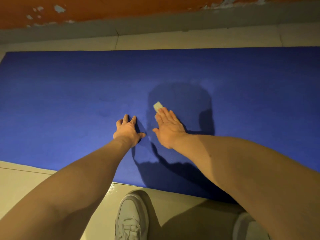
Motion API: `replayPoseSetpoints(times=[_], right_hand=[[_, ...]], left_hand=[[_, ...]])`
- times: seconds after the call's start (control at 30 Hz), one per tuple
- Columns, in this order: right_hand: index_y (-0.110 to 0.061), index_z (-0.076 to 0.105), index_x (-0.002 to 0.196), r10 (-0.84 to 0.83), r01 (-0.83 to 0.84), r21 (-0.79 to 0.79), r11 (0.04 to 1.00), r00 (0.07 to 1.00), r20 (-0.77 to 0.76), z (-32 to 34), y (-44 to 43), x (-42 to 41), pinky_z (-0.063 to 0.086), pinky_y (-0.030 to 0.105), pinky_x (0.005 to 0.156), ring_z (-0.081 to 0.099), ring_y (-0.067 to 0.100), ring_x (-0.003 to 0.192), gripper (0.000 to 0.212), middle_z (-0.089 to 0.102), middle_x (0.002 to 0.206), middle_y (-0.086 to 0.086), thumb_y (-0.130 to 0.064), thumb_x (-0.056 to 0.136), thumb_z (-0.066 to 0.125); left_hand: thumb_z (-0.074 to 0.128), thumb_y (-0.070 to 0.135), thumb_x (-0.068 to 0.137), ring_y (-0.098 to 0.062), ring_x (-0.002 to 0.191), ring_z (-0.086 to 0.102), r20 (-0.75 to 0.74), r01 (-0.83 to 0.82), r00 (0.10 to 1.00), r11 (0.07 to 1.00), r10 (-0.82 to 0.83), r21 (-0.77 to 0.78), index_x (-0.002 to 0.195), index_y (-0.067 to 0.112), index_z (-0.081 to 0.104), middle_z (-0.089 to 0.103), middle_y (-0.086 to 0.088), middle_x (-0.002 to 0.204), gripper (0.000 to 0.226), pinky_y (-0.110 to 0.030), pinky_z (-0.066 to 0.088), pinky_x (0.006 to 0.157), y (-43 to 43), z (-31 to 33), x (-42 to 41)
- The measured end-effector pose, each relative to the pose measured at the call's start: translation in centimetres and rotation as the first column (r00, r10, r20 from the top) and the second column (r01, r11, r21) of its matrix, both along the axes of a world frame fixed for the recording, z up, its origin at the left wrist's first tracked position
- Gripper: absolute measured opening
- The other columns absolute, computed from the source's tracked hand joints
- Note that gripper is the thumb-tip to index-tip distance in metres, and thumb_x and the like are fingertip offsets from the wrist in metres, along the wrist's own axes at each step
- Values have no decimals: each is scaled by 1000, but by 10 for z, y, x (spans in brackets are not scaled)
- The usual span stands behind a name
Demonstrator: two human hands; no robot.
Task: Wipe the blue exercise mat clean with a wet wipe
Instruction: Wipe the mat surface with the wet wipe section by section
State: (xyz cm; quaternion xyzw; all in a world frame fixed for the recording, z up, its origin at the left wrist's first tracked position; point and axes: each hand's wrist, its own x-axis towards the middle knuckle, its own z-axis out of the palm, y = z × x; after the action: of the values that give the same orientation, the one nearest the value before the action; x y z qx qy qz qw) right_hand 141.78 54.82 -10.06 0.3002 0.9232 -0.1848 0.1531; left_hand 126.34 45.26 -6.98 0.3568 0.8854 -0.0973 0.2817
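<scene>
Mat: the blue exercise mat (69, 101) is laid flat on the pale tiled floor (26, 184), its long axis running left to right; its left end is in view, its right end is cut off by the frame edge
Wipe: the wet wipe (157, 106) is folded small and lies on the mat near the middle of its width, only its far end showing beyond the fingertips
Right hand: the right hand (168, 129) is laid palm down with the fingers straight and together, the wipe pressed under them; nothing is curled round it
Left hand: the left hand (127, 129) is braced on the mat just left of the right hand, fingers spread and a little arched; nothing is held
Key relation: the wipe is under the right hand only, so the stroke is judged to be the right hand's; bare mat lies far, left and right of it, the widest stretches along the long axis
Dark patch: a darker area is seen around the right hand; damp or shadow cannot be told
Near side: a white shoe (131, 217) stands on the floor just off the mat's near edge
Far side: an orange wall (121, 9) with chipped paint
Writing: no brand, label or lettering can be read on the mat, wipe or shoe
</scene>
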Motion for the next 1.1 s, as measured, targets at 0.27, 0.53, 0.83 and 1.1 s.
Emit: replayPoseSetpoints(times=[0.27, 0.53, 0.83, 1.1], right_hand=[[-2, -5, 161, -403, 398, 74, 914, 913, 66, -3, 12, 44, -7, 46, 127, -18, 33, 155, 75, -17, 168, 17, -47, 109, 24], [-3, -17, 158, -83, 81, -81, 993, 996, -18, 0, -36, -8, -11, 45, 126, -35, 29, 149, 78, -40, 159, 13, -46, 109, 26], [-6, 2, 162, -324, 327, 89, 941, 945, -52, -13, -14, 87, -3, 43, 128, -14, 27, 157, 74, -20, 168, 10, -44, 108, 34], [0, -10, 159, -407, 408, -18, 913, 912, 44, 0, -42, 40, -11, 47, 126, -27, 34, 152, 79, -31, 163, 18, -45, 108, 30]], left_hand=[[65, 55, 91, -24, 151, 0, -32, 12, 999, 1000, -13, -21, 160, 31, 10, -5, 7, 167, 92, -49, 40, 104, -1, 4, 7], [63, 55, 92, -25, 150, 0, -62, 44, 997, 997, -48, -68, 160, 31, 8, -6, 7, 166, 91, -46, 45, 97, 1, 7, 5], [60, 58, 92, -24, 150, 0, -57, 45, 997, 999, -46, -23, 160, 32, 8, -4, 7, 167, 89, -46, 46, 94, -5, 5, 7], [62, 54, 93, -23, 152, 0, -17, 43, 999, 995, -41, 90, 159, 28, 18, 3, 4, 167, 84, -50, 42, 106, -18, -2, 2]])
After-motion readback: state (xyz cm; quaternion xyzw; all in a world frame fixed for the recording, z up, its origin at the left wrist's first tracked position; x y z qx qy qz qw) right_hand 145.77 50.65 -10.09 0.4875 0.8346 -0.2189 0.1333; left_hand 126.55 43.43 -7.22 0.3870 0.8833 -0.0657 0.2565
